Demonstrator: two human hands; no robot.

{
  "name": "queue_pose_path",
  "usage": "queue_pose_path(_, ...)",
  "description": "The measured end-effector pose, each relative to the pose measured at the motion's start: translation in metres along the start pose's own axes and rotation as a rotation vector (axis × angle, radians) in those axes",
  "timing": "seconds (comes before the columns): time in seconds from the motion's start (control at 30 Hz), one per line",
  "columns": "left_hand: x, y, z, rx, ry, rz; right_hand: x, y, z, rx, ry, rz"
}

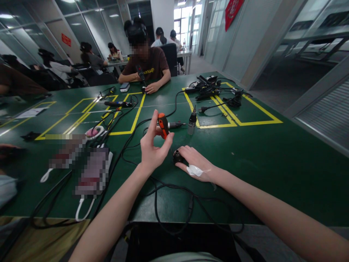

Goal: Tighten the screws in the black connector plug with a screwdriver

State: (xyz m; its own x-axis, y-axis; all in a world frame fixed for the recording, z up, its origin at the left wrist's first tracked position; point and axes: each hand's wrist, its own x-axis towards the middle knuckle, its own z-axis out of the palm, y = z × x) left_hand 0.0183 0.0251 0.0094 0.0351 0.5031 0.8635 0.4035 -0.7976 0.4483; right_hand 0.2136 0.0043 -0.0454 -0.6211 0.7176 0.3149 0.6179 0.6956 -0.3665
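Orange and black, the screwdriver point(163, 125) stood nearly upright in my left hand point(152, 145), its handle pinched between thumb and fingertips while the thin shaft ran down and to the right toward the small black connector point(177, 156). My right hand point(195, 163) lay flat on the green table point(272, 156), fingers curled around that connector and pressing it to the surface; a white patch point(195, 170) was stuck on the back of that hand. So the connector sat under my right fingertips, just below and to the right of my left hand, with the tip of the tool at or very near its top, though I could not tell whether it was actually seated. The risk, as I judged it, was the tip slipping off so small a part and jabbing the fingers steadying it, since my grip on the handle was light and high. The connector could also roll or twist away, being held from one side only. Black cables point(163, 189) looped close under both wrists and could snag an arm. Another plug point(192, 123) stood just beyond, near the yellow tape lines point(136, 116), and a person point(147, 65) worked at the far edge, well apart.
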Motion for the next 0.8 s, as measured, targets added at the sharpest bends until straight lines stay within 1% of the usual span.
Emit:
queue_pose_path(0.17, -0.0019, 0.0046, -0.0012, -0.052, -0.053, -0.053, -0.0001, 0.0004, 0.0006, 0.007, 0.007, -0.001)
queue_pose_path(0.27, -0.0028, 0.0061, -0.0016, -0.085, -0.081, -0.045, 0.0003, 0.0000, 0.0001, 0.008, 0.003, 0.001)
queue_pose_path(0.37, -0.0039, 0.0054, -0.0001, -0.054, -0.069, -0.036, 0.0007, -0.0012, -0.0012, 0.008, 0.000, 0.006)
queue_pose_path(0.5, -0.0044, 0.0047, 0.0015, -0.016, -0.038, -0.065, 0.0006, -0.0019, -0.0019, 0.001, 0.002, 0.006)
queue_pose_path(0.67, -0.0023, 0.0071, -0.0017, -0.015, -0.088, -0.075, -0.0001, -0.0009, -0.0011, 0.003, 0.006, 0.004)
queue_pose_path(0.8, -0.0021, 0.0065, -0.0024, -0.022, -0.095, -0.054, -0.0001, -0.0011, -0.0014, 0.000, -0.003, 0.010)
